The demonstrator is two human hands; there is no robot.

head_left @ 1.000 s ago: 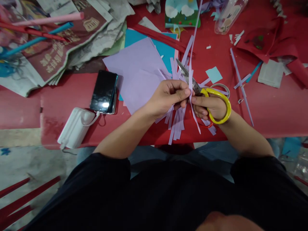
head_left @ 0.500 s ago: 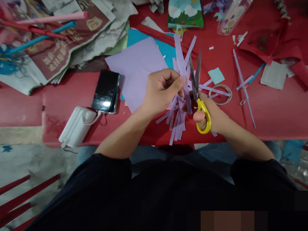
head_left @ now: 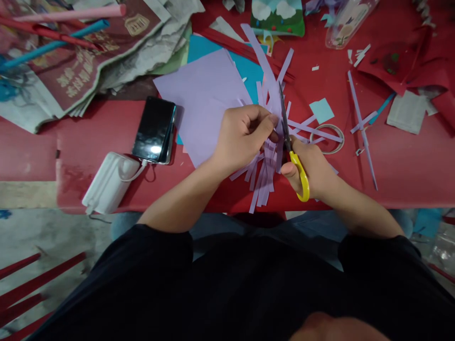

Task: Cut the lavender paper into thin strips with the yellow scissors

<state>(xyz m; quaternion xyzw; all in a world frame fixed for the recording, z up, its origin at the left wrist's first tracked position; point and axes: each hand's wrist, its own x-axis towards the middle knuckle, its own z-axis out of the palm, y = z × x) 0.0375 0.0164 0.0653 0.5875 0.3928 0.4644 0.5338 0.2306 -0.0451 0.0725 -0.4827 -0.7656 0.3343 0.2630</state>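
Note:
My left hand (head_left: 245, 135) pinches a long purple paper strip (head_left: 261, 54), which slants up and away past the fingertips. In my right hand (head_left: 309, 163) are scissors (head_left: 300, 175) with yellow handles, their blades closed together along the right side of the held paper. Below and around both hands lie several cut purple strips (head_left: 263, 189) in a loose pile. Beside my left hand, a large purple sheet (head_left: 204, 94) rests partly over a blue sheet (head_left: 199, 49). Some fingers of my right hand are hidden behind the scissors and paper.
A phone (head_left: 154, 130) and a white power bank (head_left: 112, 182) joined by a cable lie at left. Newspapers (head_left: 156, 57) with paper tubes (head_left: 53, 45) fill the back left. At right are a tape roll (head_left: 343, 142), a light blue square (head_left: 322, 111) and red paper (head_left: 386, 71).
The scissor blades have gone from spread to closed beside the paper. The held strip's far end has tilted leftward, and my left hand has shifted slightly to the right.

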